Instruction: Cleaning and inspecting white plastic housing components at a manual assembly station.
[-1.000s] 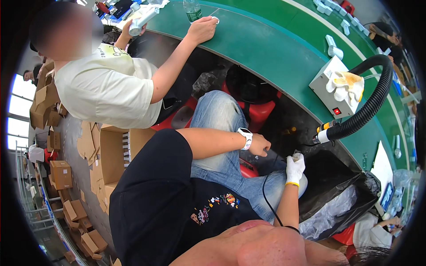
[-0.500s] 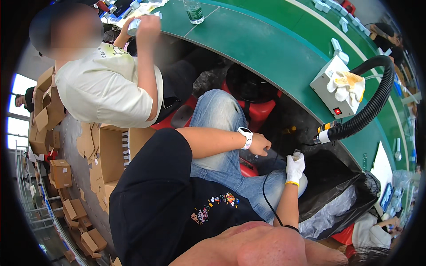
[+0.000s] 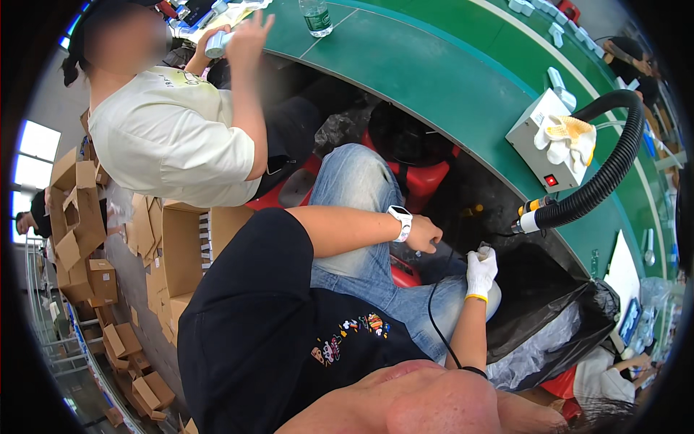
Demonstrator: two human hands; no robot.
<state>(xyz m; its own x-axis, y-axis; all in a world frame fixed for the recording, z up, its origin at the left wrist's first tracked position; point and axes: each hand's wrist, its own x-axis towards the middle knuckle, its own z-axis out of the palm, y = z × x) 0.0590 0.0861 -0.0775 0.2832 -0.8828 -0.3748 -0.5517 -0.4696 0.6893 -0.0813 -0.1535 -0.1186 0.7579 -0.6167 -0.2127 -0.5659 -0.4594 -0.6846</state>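
My bare left hand, with a white watch at the wrist, hangs between my knees with its fingers curled; its palm is hidden. Just to its right, my right hand wears a white glove with a yellow cuff and rests by my right knee. Those gloved fingers are bent together, and what they hold, if anything, cannot be made out. A thin black cord runs down past my right forearm toward my neck. An open black plastic bag is right of the gloved hand.
A black flexible hose arches from a grey box with gloves on it, on the green table. A water bottle stands farther left. A co-worker at left holds a pale blue part. Cardboard boxes lie behind.
My hands have stayed put. The co-worker's raised hand has spread its fingers, and their head has shifted. Pale blue parts beyond the grey box have slid slightly right and nearer.
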